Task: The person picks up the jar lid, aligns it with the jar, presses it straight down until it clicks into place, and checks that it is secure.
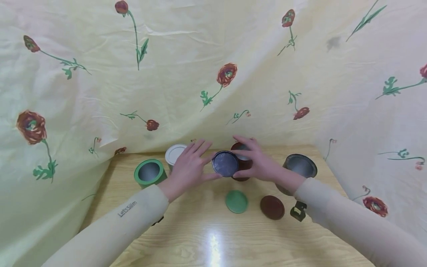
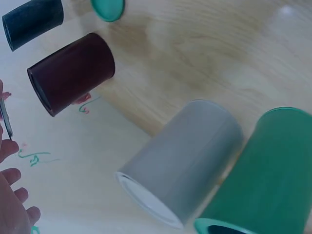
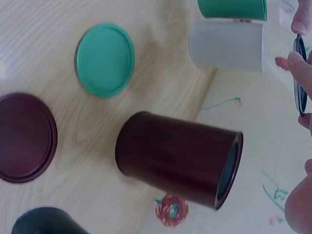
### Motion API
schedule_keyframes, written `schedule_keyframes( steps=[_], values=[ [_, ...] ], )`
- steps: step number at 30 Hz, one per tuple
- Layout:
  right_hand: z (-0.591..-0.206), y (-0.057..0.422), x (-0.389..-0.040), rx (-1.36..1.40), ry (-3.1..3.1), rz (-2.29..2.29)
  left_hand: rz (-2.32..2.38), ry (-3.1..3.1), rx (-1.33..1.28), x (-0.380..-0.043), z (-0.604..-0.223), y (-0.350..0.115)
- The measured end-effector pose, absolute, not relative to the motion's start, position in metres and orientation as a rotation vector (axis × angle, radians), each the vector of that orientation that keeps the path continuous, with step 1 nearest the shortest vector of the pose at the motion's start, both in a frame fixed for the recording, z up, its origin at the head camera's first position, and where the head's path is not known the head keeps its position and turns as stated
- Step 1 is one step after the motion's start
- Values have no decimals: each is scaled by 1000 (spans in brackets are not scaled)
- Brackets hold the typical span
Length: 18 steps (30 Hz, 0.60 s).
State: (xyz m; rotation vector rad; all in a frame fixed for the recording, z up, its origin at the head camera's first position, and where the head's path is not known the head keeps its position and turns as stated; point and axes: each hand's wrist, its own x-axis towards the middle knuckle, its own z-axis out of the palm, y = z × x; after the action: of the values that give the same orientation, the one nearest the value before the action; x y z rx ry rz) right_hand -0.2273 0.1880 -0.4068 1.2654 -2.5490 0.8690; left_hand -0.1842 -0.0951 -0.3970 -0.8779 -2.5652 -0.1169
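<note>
A round dark blue-black lid (image 1: 225, 163) is raised above the table, its flat face toward the head camera. On its left edge, the thumb and a finger of my left hand (image 1: 191, 165) hold it, the other fingers spread. My right hand (image 1: 258, 161) grips the opposite edge between thumb and fingers. Just behind that hand stands an uncovered maroon canister (image 3: 175, 158). Beside my left hand are a white canister (image 1: 175, 152) with its lid on and an open green canister (image 2: 263, 175). A black canister (image 1: 301, 167), also uncovered, stands near my right forearm.
A green lid (image 1: 237, 201) and a maroon lid (image 1: 272, 207) lie flat on the wooden table (image 1: 186, 237), nearer to me than the canisters. A flowered cloth (image 1: 186, 74) hangs behind the table and along its sides.
</note>
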Motion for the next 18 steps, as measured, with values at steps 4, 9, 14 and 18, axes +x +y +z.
schedule_keyframes(
  steps=[4,9,14,18],
  values=[
    [-400,199,-228,1217,-2589,868,-85,-2568,-891,-191,-392,-84],
    [-392,214,-228,1144,-2653,823,-58,-2604,-890,-199,-387,-69],
    [-387,226,-231,1098,-2656,763,-24,-2649,-895,-206,-381,-56],
    [-385,236,-232,1080,-2647,741,-5,-2681,-913,-210,-375,-46]
  ],
)
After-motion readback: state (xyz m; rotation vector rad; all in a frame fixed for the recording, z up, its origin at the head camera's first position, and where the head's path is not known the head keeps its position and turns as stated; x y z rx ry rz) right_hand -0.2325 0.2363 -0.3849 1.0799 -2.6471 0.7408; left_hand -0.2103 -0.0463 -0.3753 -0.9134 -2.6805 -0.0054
